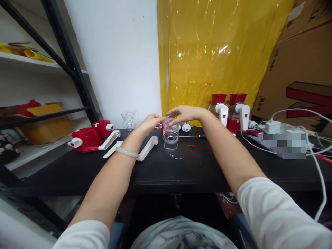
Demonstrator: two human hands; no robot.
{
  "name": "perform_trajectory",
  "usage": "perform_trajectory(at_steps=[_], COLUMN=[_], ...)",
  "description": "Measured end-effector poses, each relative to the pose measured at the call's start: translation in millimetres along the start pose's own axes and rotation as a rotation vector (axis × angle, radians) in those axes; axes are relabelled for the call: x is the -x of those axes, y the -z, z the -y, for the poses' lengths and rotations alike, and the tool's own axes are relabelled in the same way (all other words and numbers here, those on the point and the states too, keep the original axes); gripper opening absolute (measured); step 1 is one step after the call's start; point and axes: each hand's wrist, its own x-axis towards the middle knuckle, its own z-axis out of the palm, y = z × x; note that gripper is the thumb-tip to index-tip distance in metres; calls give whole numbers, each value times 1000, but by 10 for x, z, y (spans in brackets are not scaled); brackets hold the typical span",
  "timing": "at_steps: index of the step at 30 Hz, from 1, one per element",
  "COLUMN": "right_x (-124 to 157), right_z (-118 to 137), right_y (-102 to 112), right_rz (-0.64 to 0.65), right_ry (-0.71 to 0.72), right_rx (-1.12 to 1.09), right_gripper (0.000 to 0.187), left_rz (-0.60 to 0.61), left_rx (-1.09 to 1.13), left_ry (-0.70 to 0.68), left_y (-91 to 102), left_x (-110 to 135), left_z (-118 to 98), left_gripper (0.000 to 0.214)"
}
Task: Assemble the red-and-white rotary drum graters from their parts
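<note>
A clear plastic housing (171,134) with a round opening facing me stands near the back of the black table (160,173). My left hand (150,122) reaches its top left edge with fingers pinched together; what they hold is too small to make out. My right hand (183,113) lies over the housing's top, fingers curled down onto it. A pale bangle (127,152) circles my left wrist.
Red bases (86,139) and white handles (147,148) lie at the left. Two assembled red-and-white units (230,110) stand at the back right beside a screwdriver (192,136). Small screws (176,157), a red clip (190,146), white cables and a charger (272,126) are on the right.
</note>
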Motion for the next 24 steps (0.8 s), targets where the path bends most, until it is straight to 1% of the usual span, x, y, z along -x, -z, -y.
perform_trajectory(at_steps=[5, 10, 17, 24], right_x=[5, -13, -46, -42], right_z=[2, -25, -75, -54], right_y=[2, -3, -15, -18], right_rz=[33, 30, 40, 28], right_ry=[-26, -11, -11, -15], right_rx=[-30, -42, -78, -55], right_gripper=[72, 65, 65, 60], left_rz=[0, 9, -3, -3], left_rx=[-14, -5, -29, -35], left_ry=[17, 26, 31, 35], left_y=[-6, -7, -7, -16], left_x=[7, -10, -25, -27], left_z=[3, 13, 26, 31], left_gripper=[19, 18, 19, 20])
